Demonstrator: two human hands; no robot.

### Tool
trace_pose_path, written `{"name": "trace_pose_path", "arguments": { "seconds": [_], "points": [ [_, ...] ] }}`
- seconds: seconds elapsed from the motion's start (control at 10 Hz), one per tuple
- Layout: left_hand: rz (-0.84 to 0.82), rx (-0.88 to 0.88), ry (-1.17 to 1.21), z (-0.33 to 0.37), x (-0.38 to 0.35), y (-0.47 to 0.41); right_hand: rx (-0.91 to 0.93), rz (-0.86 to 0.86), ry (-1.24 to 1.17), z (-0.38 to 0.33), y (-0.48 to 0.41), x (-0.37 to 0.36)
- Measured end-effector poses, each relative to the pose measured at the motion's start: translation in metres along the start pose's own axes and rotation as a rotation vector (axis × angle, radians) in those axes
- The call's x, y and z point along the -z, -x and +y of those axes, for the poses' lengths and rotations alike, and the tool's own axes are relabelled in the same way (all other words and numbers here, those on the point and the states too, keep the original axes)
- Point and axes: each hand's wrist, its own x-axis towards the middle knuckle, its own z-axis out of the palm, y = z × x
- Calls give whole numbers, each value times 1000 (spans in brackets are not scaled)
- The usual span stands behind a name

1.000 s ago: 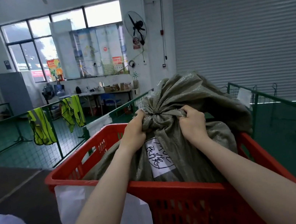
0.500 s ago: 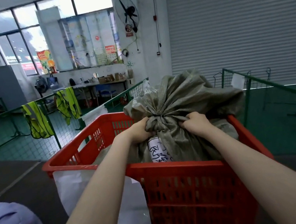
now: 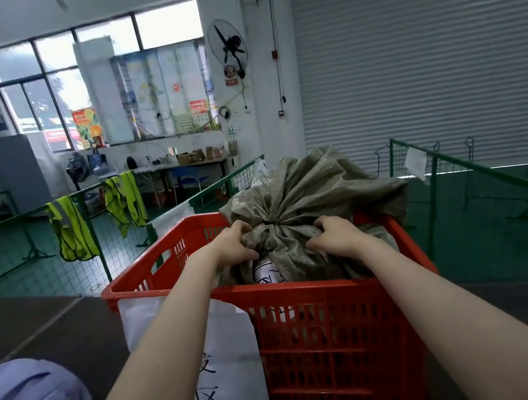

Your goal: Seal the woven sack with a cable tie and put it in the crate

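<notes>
The sack sat inside the red crate, its body down among the walls and its bunched top flaring out above the rim. Both hands gripped it just below the gathered neck: the left hand had its fingers curled into the cloth on one side, and the right hand pinched a fold on the other. A thin dark band seemed to cinch the neck; I took it for the cable tie, though it was too small to be sure.

To my eye the risk was in letting go. The loose top leaned over the far rim, so a top-heavy sack might slump that way. Woven cloth is slick, and a pull on it might drag the tie loose. The paper sheet hanging on the crate's front could also be knocked by a forearm.
</notes>
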Motion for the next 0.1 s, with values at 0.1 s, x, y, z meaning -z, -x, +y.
{"name": "trace_pose_path", "arguments": {
  "seconds": [0.1],
  "points": [
    [60, -31, -14, 7, 8, 12, 23, 108, -10, -3, 10, 10]
  ]
}}
